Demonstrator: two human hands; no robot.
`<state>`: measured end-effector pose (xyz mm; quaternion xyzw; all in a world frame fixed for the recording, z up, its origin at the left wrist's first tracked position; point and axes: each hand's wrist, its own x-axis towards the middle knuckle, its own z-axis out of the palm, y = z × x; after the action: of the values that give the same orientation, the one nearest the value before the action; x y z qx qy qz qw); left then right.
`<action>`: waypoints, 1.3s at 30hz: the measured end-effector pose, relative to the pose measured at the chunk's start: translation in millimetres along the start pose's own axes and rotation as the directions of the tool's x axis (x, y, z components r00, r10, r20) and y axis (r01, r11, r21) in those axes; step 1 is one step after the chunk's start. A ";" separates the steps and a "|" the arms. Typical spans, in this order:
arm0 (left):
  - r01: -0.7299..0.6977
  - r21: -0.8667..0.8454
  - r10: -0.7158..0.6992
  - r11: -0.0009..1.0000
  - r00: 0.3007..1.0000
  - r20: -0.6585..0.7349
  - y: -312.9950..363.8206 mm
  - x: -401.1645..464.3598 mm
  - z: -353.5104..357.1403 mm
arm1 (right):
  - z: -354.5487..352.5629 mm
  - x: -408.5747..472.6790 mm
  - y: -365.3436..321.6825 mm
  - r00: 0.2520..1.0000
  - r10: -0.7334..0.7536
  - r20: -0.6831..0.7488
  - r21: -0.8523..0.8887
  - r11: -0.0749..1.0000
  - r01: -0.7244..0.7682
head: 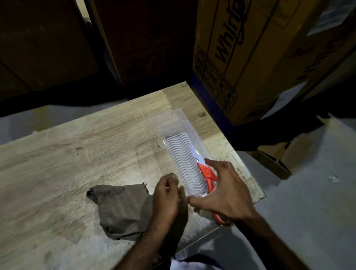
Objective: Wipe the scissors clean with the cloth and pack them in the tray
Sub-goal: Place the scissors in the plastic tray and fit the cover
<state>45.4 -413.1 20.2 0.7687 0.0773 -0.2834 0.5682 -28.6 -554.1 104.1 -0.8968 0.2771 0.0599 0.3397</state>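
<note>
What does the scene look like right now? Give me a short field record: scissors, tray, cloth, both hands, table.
scissors: orange handles, lying in the tray along its right wall, blades pointing away
tray: clear plastic, ribbed liner, near the table's right edge
cloth: grey-brown, crumpled on the table, left of the tray
left hand: fingers curled at the tray's near left corner, holding nothing visible
right hand: fingers spread over the scissor handles; contact unclear
table: worn wood

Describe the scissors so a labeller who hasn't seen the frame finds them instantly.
Start at the wooden table and go to its right edge, where a long clear plastic tray lies. The scissors lie along the tray's right side, blades pointing away, partly under the right hand. Their bright orange-red handles are the only vivid colour; the cloth nearby is dull brown-grey.
</note>
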 end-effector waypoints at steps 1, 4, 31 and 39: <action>0.028 -0.187 -0.027 0.982 1.000 0.008 15.6 -8.6 -3.5 | 1.0 -4.8 1.8 1.000 0.001 0.013 0.019 1.000 -0.001; 0.093 -0.434 0.011 0.896 0.973 0.232 25.4 -19.9 -14.0 | 12.5 -19.9 5.3 0.999 -0.034 0.037 0.040 0.999 0.033; -0.001 -0.143 -0.016 0.990 0.993 -0.116 -27.9 -107.2 -190.7 | 114.8 106.0 24.3 0.991 0.007 -0.134 -0.060 0.998 -0.015; -0.027 -0.222 0.020 0.975 0.999 -0.033 7.6 -82.9 -145.1 | 110.6 99.2 29.2 0.967 -0.158 -0.200 -0.153 0.980 0.128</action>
<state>30.6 -265.7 98.0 0.7054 0.1078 -0.2546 0.6527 47.8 -546.2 -26.4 -0.9372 0.2411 -0.0410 0.2486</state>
